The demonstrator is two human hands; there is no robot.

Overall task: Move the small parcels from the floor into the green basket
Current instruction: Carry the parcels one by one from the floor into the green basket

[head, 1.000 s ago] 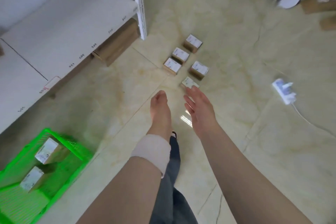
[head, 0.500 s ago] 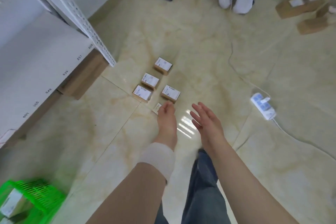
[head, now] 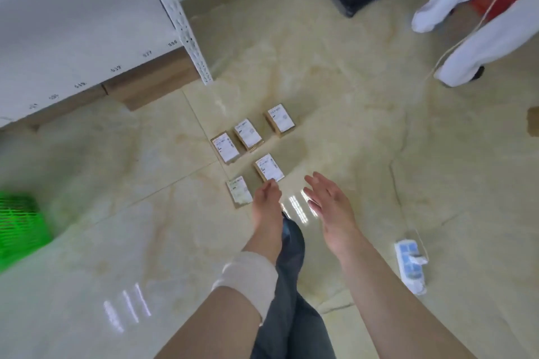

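Five small parcels [head: 269, 167] lie on the floor [head: 350, 131] before my empty, open left hand [head: 267, 201] and right hand [head: 331, 204]; the green basket [head: 17, 227] sits far left, contents blurred.

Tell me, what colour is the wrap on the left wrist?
The wrist wrap is white, slightly off-white; the head view, the only one, shows it clearly.

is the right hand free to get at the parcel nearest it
Probably yes: the right hand is open and empty, the parcel lies just ahead on bare floor, though the left hand already reaches toward it.
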